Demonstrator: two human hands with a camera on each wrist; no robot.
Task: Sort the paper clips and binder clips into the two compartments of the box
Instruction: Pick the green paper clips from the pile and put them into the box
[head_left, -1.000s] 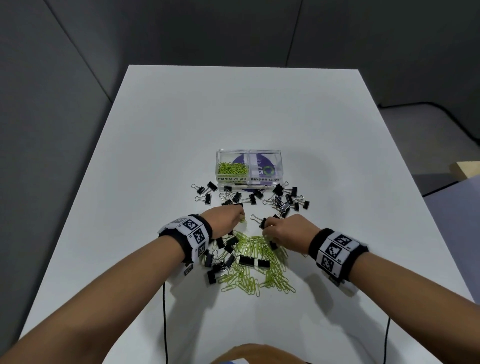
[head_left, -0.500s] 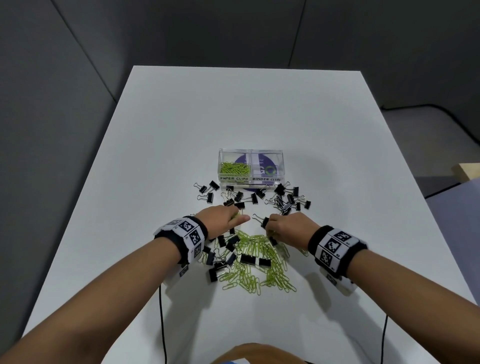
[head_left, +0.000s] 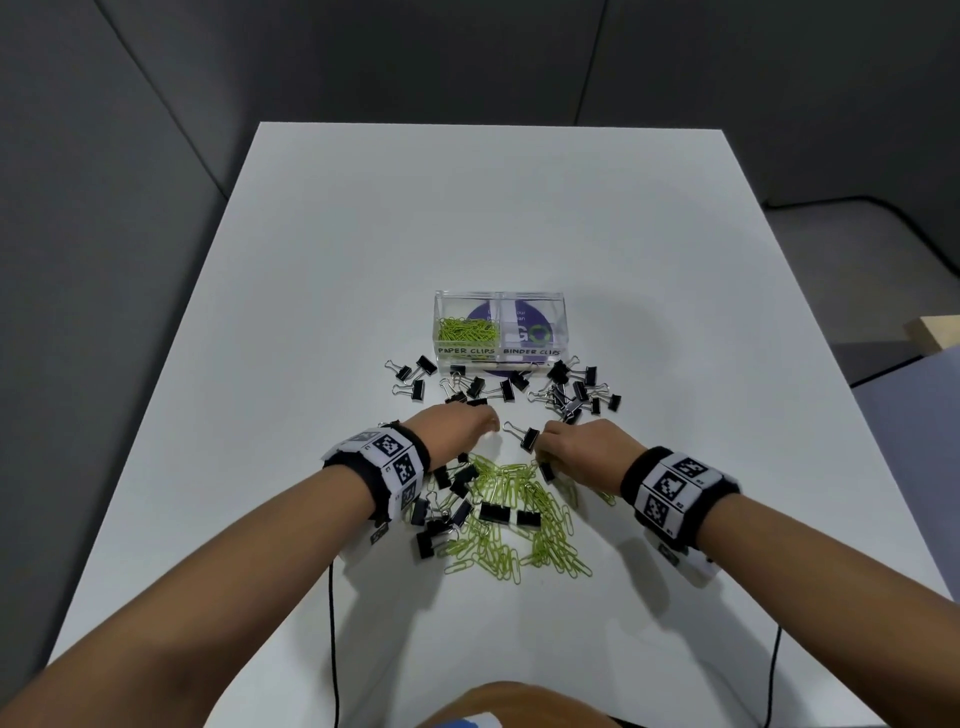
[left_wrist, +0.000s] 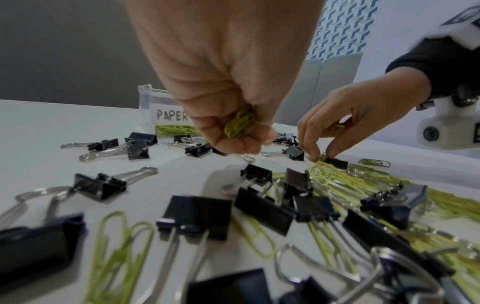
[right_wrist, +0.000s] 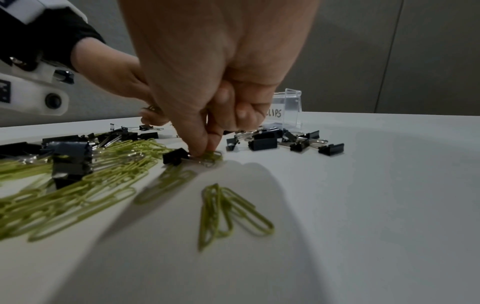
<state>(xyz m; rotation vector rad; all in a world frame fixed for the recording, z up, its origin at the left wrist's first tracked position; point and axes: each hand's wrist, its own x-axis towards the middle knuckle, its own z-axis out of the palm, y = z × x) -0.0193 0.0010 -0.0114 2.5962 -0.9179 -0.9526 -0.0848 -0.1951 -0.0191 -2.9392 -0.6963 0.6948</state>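
Fingers of the left hand (left_wrist: 228, 115), bunched round green paper clips (left_wrist: 239, 123), have lifted toward the box (head_left: 501, 332), while the right hand (right_wrist: 207, 115) pinches another clip in the pile nearer the person, so sorting continues.

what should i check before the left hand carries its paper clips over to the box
1. Left hand has a grip on a bunch of yellow-green wire paper clips: ok, fingers curled round them.
2. Clear plastic two-compartment box open on top: ok.
3. Compartment labelled paper clips holds only yellow-green clips: ok.
4. Compartment labelled binder clips holds binder clips: not ok, none visible in it.
5. Path to the box free: not ok, small black metal binder clips lie scattered before it; go over them.
6. Right hand out of the way: ok, it pinches clips at the heap's edge; whether a paper clip or binder clip, cannot tell.
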